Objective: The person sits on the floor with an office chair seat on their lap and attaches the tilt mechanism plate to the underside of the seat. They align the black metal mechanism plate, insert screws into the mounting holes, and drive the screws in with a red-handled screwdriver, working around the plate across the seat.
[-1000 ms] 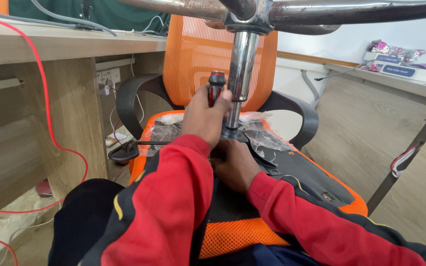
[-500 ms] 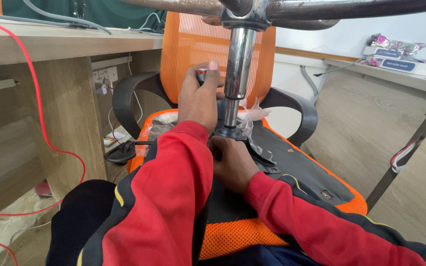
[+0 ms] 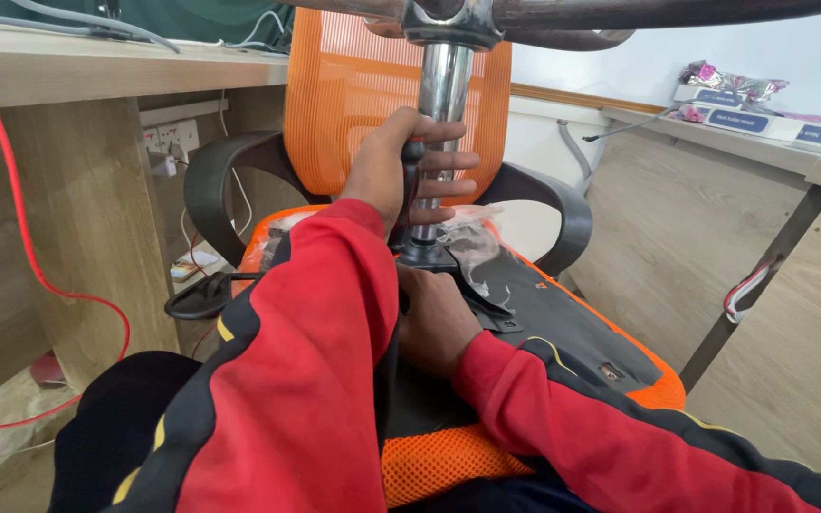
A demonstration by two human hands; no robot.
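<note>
Two hands are working on the overturned orange mesh office chair (image 3: 382, 104), which is lying seat-down across my lap with its black underside plate (image 3: 563, 323) facing up. I am closing my left hand (image 3: 401, 166) around a dark, slim tool handle (image 3: 409, 190) and, with the fingertips (image 3: 453, 161), bracing against the shiny chrome gas-lift column (image 3: 444, 104) that is standing upright out of the seat mechanism. The grip is wrapped tight on handle and column together. I am pressing my right hand (image 3: 434, 318) down at the foot of the column; whether it is pinching anything or only steadying the plate I cannot tell, since my left red sleeve (image 3: 306, 380) is covering part of it.

Crumpled clear plastic wrap (image 3: 472, 247) is sitting just beside the column base. The black curved armrests (image 3: 220, 180) are flanking both sides, and the dark star base (image 3: 620, 11) is hanging overhead.

Risks, as I judge them: the tool may be slipping off its seat if I am pulling at an angle, driving my knuckles into the chrome. Loose wrap could be snagging in the joint. The chair is resting only on my legs, so a hard pull may be tipping it toward the wooden desk (image 3: 59, 142).
</note>
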